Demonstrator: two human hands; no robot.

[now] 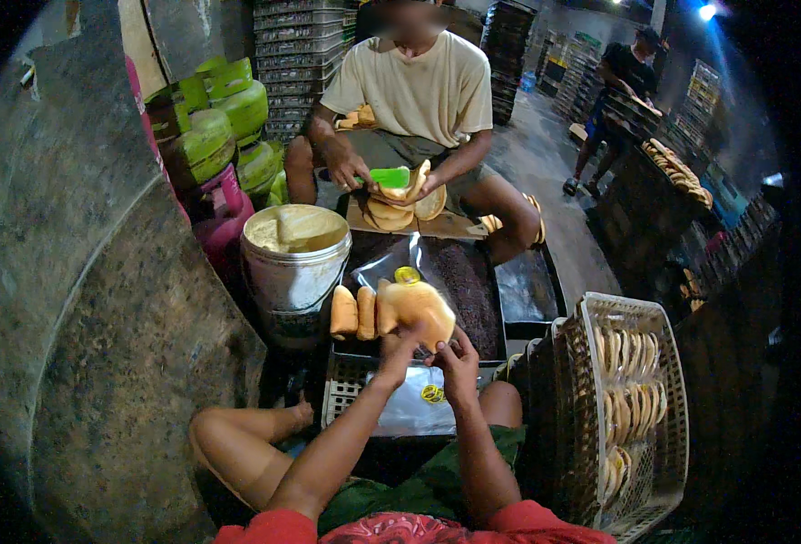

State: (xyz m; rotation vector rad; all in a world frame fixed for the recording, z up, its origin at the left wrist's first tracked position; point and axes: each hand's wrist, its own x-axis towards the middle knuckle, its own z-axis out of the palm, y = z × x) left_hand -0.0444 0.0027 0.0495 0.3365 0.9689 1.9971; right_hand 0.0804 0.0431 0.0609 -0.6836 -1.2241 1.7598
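Note:
A golden bread bun point(421, 310) is held up in front of me, with what looks like a clear plastic bag with a yellow print around it. My left hand point(400, 352) is closed on its near left side. At the near right edge, the fingers of my right hand point(456, 363) are pinched together on the bagged bun. Left of it, a bread roll point(344, 311) and another roll point(366, 313) stand side by side. Below my hands lies a stack of clear plastic bags point(410, 408) with yellow print, on a crate point(339, 399).
Across from me a person holds a split bread and a green spreader point(390, 178) over a wooden board point(459, 225). A white bucket point(296, 272) of pale filling stands left, near green gas cylinders point(205, 145). Right is a crate point(591, 363) of packed breads. Another person stands farther back.

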